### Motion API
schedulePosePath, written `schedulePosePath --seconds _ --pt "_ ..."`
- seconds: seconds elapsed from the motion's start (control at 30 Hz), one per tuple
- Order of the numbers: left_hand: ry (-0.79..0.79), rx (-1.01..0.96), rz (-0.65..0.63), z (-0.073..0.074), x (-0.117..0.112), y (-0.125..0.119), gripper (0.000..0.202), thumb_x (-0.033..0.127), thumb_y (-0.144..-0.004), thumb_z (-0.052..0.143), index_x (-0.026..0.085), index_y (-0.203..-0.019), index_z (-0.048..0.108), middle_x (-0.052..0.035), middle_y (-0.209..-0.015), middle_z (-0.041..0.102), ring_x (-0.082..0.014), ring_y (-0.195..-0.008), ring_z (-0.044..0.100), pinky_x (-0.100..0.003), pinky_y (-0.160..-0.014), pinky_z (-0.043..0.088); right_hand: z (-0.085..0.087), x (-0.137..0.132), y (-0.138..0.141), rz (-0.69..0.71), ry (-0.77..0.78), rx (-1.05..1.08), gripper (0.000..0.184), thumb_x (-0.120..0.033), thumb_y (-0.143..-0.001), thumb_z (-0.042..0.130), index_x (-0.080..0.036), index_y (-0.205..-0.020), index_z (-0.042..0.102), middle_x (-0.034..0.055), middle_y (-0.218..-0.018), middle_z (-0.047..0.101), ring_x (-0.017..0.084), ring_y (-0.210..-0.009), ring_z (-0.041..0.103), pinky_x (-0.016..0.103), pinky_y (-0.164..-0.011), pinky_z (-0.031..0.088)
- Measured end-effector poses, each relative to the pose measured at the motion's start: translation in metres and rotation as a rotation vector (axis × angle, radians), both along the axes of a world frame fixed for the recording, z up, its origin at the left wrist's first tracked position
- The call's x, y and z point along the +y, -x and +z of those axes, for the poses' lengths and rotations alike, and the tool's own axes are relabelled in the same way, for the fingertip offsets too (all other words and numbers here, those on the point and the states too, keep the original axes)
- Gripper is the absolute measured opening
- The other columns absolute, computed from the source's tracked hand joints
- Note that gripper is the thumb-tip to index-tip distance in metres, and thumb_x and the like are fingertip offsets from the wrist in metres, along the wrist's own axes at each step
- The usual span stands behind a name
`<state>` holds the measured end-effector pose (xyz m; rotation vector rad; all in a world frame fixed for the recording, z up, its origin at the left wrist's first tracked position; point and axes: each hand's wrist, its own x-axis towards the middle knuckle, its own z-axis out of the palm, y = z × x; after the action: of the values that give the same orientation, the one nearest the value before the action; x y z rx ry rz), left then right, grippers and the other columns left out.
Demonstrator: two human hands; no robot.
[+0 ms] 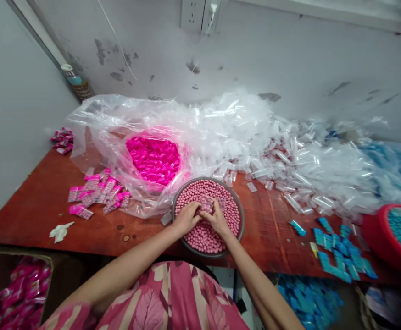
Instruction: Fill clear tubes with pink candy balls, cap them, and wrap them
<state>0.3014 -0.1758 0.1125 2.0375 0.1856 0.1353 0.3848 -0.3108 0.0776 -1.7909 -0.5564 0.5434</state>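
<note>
A round basin (242,215) full of small pink balls (205,240) stands at the table's front edge. Over the balls, my left hand (188,216) and my right hand (217,220) meet with curled fingers. Between them is a small clear plastic container (207,203), gripped from both sides; pink shows through it, and the fingers cover part of it. Just behind the basin lies an open clear bag with bright pink caps (154,158) in it. Left of it rest several filled containers with pink caps (99,190).
Clear empty containers (290,160) are heaped along the wall. At right are blue-capped containers (345,252) and a red tub (375,233) of blue balls. A scrap of white paper (61,232) lies at left. Below the table, a box (51,275) holds pink packs.
</note>
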Motion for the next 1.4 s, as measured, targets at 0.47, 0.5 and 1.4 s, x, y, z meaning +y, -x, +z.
schedulePosePath --seconds 0.47,0.5,1.4 --pt "0.308 0.015 0.122 -0.019 -0.007 -0.019 0.012 0.027 -0.072 0.057 0.016 -0.073 0.052 0.0009 -0.065 0.057 -0.0132 -0.061 0.054 -0.022 -0.057 0.041 0.006 0.007 -0.014 -0.043 -0.052 0.045 0.064 -0.034 -0.064 0.067 -0.021 -0.120 0.039 0.0049 -0.118 0.049 0.021 -0.108 0.046 0.036 -0.095 0.034" --pt "0.331 0.012 0.122 -0.019 -0.008 -0.020 0.013 0.028 -0.073 0.057 0.016 -0.074 0.053 0.0007 -0.067 0.058 -0.0132 -0.062 0.055 -0.022 -0.057 0.041 0.005 0.007 -0.013 -0.063 -0.092 0.089 0.065 -0.033 -0.063 0.068 -0.022 -0.120 0.040 0.0047 -0.118 0.050 0.021 -0.107 0.047 0.036 -0.095 0.035" --pt "0.795 -0.005 0.269 -0.008 0.015 -0.015 0.023 0.032 -0.071 0.059 0.017 -0.085 0.049 0.0005 -0.079 0.058 -0.0137 -0.075 0.057 -0.028 -0.071 0.048 -0.032 0.022 -0.031 -0.226 0.128 -0.191 0.049 -0.047 -0.082 0.038 -0.016 -0.119 0.042 0.0128 -0.122 0.045 0.024 -0.115 0.037 0.046 -0.098 0.024"
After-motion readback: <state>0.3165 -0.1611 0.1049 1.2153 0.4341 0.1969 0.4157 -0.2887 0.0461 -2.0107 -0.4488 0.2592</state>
